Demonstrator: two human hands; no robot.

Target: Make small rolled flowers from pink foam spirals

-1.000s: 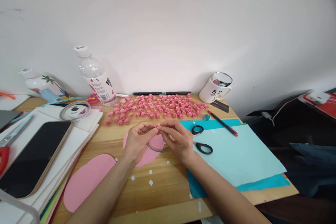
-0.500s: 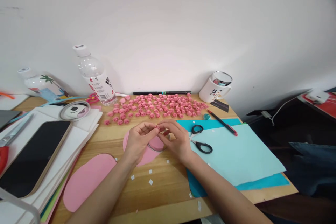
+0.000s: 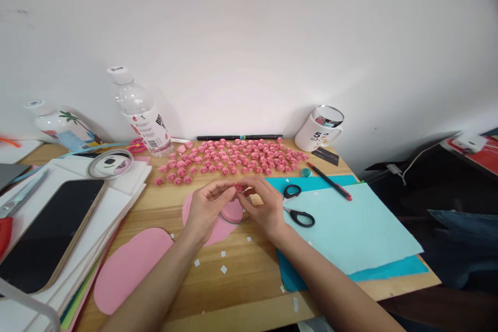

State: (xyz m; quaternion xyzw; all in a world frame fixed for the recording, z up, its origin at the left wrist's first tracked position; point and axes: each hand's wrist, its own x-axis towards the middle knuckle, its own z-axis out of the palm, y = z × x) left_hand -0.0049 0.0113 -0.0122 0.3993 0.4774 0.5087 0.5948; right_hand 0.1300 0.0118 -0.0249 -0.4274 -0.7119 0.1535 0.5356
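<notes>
On my left, a black phone (image 3: 54, 233) lies on a pile of white paper (image 3: 112, 205). Next, a pink paper piece with round edges (image 3: 132, 270) lies flat on the wooden worktop (image 3: 237, 301), and a plastic bottle (image 3: 150, 127) stands behind it by the wall (image 3: 241, 36). Then comes my left hand (image 3: 204, 210), its thumb and fingers pinched on a little pink paper curl (image 3: 238, 187). The curl is right at my fingertips, between my two hands. My right hand (image 3: 266, 210) pinches it from the other side, so both hands are just as near. It is too small to tell which way its long side points. Past it, lots of pink paper roses (image 3: 225, 158) crowd the back, so there is little room there. Closer to me is more bare wood, with tiny white paper bits (image 3: 223, 270). On the right, black-handled scissors (image 3: 305, 219) and pale blue paper (image 3: 350, 233) lie beside my right hand, and farther right the worktop ends.
</notes>
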